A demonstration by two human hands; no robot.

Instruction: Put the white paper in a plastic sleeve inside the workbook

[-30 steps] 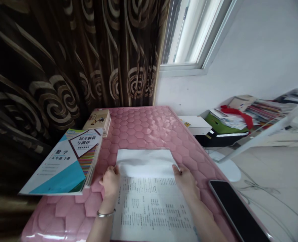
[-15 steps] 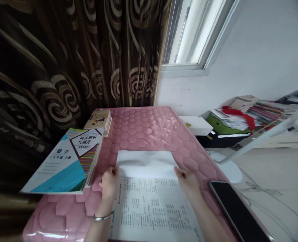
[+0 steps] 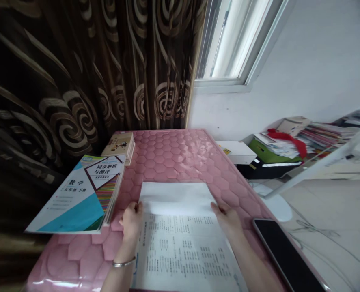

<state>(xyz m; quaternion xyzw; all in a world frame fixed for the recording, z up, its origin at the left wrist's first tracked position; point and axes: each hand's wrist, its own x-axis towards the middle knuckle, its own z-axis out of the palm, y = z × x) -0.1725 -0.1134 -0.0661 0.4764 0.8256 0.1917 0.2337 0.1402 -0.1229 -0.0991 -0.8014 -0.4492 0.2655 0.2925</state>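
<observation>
A printed sheet of paper (image 3: 182, 247) lies on the pink quilted table (image 3: 173, 156), its far end folded back so a blank white flap (image 3: 175, 196) shows. My left hand (image 3: 131, 225), with a bracelet on the wrist, pinches the sheet's left edge at the fold. My right hand (image 3: 228, 221) grips the right edge at the same height. Both hands have their fingers closed on the paper.
A blue and white textbook (image 3: 78, 196) lies at the table's left edge, a small stack of books (image 3: 119, 146) behind it. A dark phone (image 3: 286, 255) rests at the right edge. A patterned curtain (image 3: 76, 69) hangs behind; boxes and papers (image 3: 274, 148) clutter the floor.
The blank flap has flattened and its fold line has shifted slightly away from me. Both hands stay at the paper's side edges, barely moved.
</observation>
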